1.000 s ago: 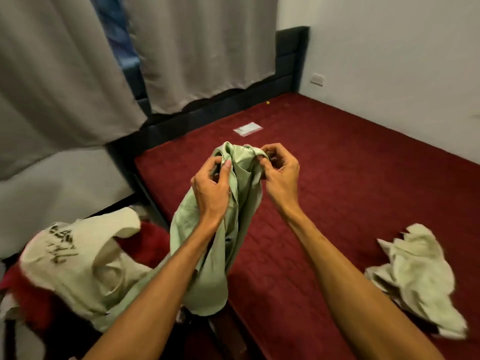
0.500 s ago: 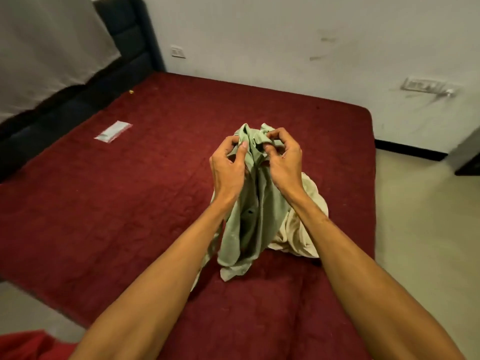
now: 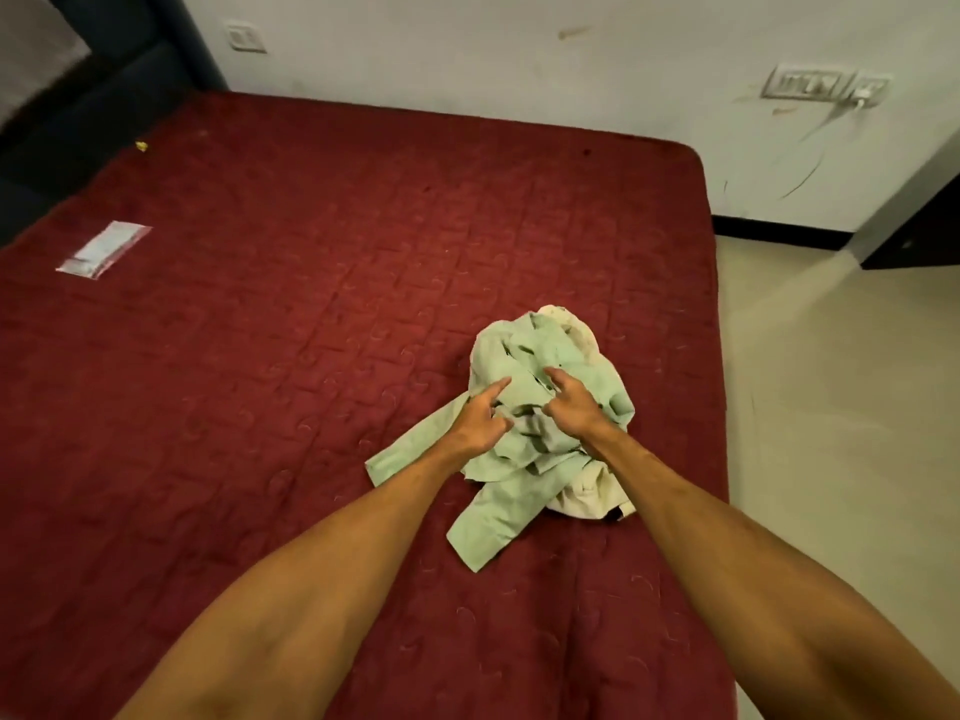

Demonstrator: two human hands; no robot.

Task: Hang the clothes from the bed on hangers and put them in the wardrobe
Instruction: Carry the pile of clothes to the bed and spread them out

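Both hands are over the heap, right of centre in the frame. The pale green shirt point(image 3: 524, 454) lies crumpled on the red bed point(image 3: 260, 356), draped across a cream garment point(image 3: 587, 491) beneath it. The left hand point(image 3: 480, 420) hangs loose, fingers spread, holding nothing; the right hand point(image 3: 571, 402) is half curled with fingertips on the cloth, gripping nothing that shows. No hanger or wardrobe in sight, so this looks like the sorting step. Next move likely calls for finding the collar or shoulders and lifting the green shirt free of the cream one.
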